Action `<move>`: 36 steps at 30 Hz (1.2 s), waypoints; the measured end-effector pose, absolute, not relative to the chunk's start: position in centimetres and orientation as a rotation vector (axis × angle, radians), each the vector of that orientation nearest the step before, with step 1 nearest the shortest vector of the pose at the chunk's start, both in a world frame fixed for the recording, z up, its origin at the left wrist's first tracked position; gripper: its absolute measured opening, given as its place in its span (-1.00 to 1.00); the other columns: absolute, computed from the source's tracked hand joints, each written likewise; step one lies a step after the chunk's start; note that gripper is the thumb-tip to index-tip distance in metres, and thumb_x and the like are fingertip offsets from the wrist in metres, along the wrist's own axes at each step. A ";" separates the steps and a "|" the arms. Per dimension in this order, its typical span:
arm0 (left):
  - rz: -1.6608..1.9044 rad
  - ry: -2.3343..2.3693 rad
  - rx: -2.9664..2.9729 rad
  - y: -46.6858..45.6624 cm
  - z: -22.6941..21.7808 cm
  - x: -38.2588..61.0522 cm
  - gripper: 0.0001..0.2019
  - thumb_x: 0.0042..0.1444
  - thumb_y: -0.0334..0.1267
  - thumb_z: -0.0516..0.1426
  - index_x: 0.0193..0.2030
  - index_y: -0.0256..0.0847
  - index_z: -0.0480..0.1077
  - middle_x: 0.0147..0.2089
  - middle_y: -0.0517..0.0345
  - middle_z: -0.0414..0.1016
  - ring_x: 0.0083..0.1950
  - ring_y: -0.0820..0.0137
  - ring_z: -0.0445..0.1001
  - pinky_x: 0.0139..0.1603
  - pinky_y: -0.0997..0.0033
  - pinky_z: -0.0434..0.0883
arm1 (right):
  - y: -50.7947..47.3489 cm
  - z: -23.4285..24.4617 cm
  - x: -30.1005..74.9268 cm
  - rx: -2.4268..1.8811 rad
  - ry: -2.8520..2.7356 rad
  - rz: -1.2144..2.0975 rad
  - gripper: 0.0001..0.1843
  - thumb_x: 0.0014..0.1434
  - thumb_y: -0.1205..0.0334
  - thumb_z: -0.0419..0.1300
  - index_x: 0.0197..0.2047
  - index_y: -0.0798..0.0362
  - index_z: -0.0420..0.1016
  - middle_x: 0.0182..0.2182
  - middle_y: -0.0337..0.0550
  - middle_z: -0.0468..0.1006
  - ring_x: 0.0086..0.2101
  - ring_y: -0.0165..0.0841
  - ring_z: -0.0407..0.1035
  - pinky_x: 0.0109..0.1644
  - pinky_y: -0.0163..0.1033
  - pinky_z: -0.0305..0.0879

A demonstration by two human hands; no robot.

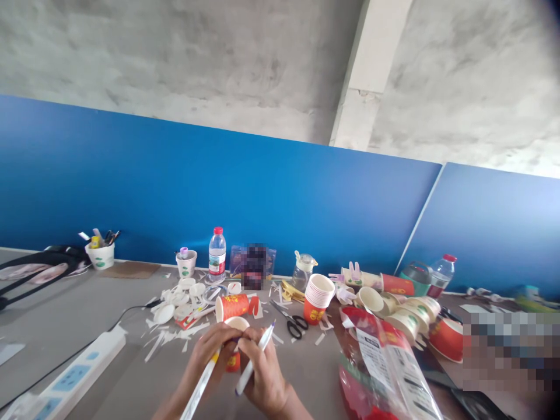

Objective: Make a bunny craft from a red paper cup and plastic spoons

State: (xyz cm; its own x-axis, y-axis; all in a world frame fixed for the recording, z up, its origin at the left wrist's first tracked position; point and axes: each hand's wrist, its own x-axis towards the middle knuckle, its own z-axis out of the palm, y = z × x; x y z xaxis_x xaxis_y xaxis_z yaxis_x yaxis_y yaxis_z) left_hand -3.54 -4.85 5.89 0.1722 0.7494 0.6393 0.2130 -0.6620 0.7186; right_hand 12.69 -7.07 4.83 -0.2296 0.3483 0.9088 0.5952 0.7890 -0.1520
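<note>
your right hand clamped on a white pen, your left hand curled, its hold unclear, scissors, stacked cups and paper scraps beyond

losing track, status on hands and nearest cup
Left hand holding yellow-ended marker; right hand, purple-tipped marker. Paper cup partly hidden by hands. Scissors close by.

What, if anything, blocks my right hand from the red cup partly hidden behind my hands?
Nothing visible stands between the right hand and the red cup. That hand and the left hand hide much of it, so contact is unclear.
</note>
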 end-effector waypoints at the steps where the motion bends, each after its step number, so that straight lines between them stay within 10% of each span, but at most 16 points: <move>1: 1.553 0.971 1.927 -4.6 5.6 -3.7 -0.79 0.16 -0.05 0.21 -0.29 -0.05 0.63 -0.32 0.06 0.68 -0.29 0.19 0.62 -0.23 0.29 0.54 | -7.0 4.7 12.7 -0.695 -1.818 -0.259 -0.63 0.36 0.28 -0.04 0.19 -0.10 0.29 -0.21 -0.07 0.57 -0.27 -0.22 0.50 -0.21 -0.15 0.48; 6: 1.654 1.282 1.547 -3.5 5.4 -4.4 -0.60 0.08 0.20 0.19 -0.26 -0.09 0.56 -0.35 0.10 0.63 -0.34 0.21 0.56 -0.31 0.28 0.52 | -6.5 4.1 13.2 -0.624 -1.658 -0.089 -0.46 0.46 -0.03 -0.12 0.41 -0.02 0.06 -0.18 -0.03 0.59 -0.40 -0.27 0.50 -0.28 -0.14 0.49; 10: 1.612 1.203 1.382 -3.0 5.7 -4.7 -0.54 0.03 0.21 0.23 -0.19 -0.17 0.54 -0.36 0.10 0.61 -0.33 0.22 0.55 -0.30 0.28 0.51 | -6.7 4.7 13.7 -0.643 -1.646 -0.050 -0.43 0.45 -0.13 -0.16 0.28 0.02 0.31 -0.40 -0.15 0.55 -0.47 -0.31 0.44 -0.37 -0.21 0.42; 19: 1.542 1.182 1.477 -2.8 5.0 -4.7 -0.63 0.09 0.14 0.21 -0.19 -0.12 0.54 -0.22 0.08 0.65 -0.10 0.12 0.59 -0.04 0.17 0.50 | -6.9 4.8 13.3 -0.772 -1.402 0.220 -0.80 0.39 0.08 0.06 -0.23 -0.03 0.38 -0.51 -0.28 0.45 -0.53 -0.39 0.36 -0.45 -0.31 0.28; 36: 1.521 1.187 1.569 -2.9 4.6 -4.7 -0.66 0.14 0.12 0.17 -0.22 -0.11 0.52 -0.21 0.09 0.57 -0.13 0.17 0.53 -0.06 0.22 0.48 | -6.9 5.2 13.3 -0.681 -1.544 0.221 -0.82 0.33 0.11 0.15 -0.20 -0.01 0.51 -0.39 -0.17 0.57 -0.42 -0.34 0.46 -0.32 -0.28 0.36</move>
State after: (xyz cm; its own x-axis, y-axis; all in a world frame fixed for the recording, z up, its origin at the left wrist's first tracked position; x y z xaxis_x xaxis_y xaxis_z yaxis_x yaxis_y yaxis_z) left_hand -4.68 -2.91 4.61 -0.0792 0.9125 0.4013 0.1679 -0.3846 0.9077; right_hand 13.27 -6.94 5.19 0.0503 0.5396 0.8404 0.2818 0.7996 -0.5303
